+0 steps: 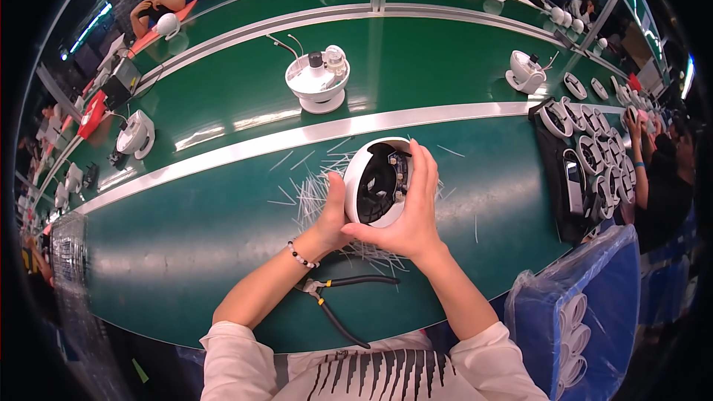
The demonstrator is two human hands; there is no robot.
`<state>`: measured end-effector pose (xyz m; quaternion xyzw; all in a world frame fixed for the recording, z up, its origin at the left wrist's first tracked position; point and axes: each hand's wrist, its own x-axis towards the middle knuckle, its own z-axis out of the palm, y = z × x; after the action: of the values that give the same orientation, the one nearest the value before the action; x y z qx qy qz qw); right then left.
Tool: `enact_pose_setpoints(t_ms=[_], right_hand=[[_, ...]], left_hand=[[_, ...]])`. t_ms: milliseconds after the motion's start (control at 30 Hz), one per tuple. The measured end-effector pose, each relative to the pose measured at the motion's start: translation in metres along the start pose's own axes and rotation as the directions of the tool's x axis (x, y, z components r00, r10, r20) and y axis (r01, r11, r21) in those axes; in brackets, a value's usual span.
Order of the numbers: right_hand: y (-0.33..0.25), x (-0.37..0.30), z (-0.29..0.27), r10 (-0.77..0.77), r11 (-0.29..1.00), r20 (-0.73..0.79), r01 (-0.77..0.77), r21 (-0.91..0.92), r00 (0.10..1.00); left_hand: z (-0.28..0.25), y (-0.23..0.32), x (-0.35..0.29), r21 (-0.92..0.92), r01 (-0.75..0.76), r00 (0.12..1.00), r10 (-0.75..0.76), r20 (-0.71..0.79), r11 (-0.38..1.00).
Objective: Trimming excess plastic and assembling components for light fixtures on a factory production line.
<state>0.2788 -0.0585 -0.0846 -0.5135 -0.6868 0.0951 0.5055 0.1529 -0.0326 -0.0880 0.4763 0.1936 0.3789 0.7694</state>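
Note:
Between my two hands, above the green bench, is a round white plastic housing (pixel 361 167) with a black inside and a bit of circuit board showing. My left hand (pixel 332 215) presses its left side, thumb up along the rim. My right hand (pixel 413 212) wraps its right side, fingers over the top edge and thumb underneath. Below the housing lies a loose pile of thin white cut strips (pixel 316 197), partly hidden by my hands. A pair of cutting pliers (pixel 319 286) with black handles rests spread apart on the bench near my body.
Beyond a metal rail, a green conveyor (pixel 223 104) carries a white bowl-shaped unit (pixel 318 82) and more white units. At right stands a black tray (pixel 553 171) of white-rimmed parts, with a blue plastic-lined bin (pixel 531 327) nearer me. Other people sit along the line.

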Motion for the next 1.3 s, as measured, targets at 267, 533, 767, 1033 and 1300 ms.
enact_pose_setpoints(t_ms=[267,533,767,1033,1300], right_hand=[[-0.003,0.004,0.003,-0.139,0.982,0.059,0.145,-0.122,0.989],[0.001,0.011,0.004,-0.209,0.974,0.162,0.22,-0.049,0.964],[0.005,0.016,0.0,-0.26,0.964,0.248,0.235,0.127,0.933],[-0.004,0.003,0.022,-0.023,1.0,0.201,0.023,0.004,0.979],[-0.013,-0.011,0.053,0.016,0.999,0.057,-0.014,-0.034,0.998]], left_hand=[[-0.012,0.009,0.001,-0.19,0.051,0.997,-0.061,-0.049,0.981],[-0.022,0.012,0.005,-0.511,0.07,0.992,-0.112,-0.052,0.857],[-0.025,0.011,0.002,-0.5,0.096,0.988,-0.145,-0.061,0.861],[-0.029,-0.001,-0.005,-0.413,-0.059,0.996,0.029,-0.079,0.909],[-0.037,0.003,-0.017,-0.261,-0.169,0.981,0.135,-0.142,0.95]])
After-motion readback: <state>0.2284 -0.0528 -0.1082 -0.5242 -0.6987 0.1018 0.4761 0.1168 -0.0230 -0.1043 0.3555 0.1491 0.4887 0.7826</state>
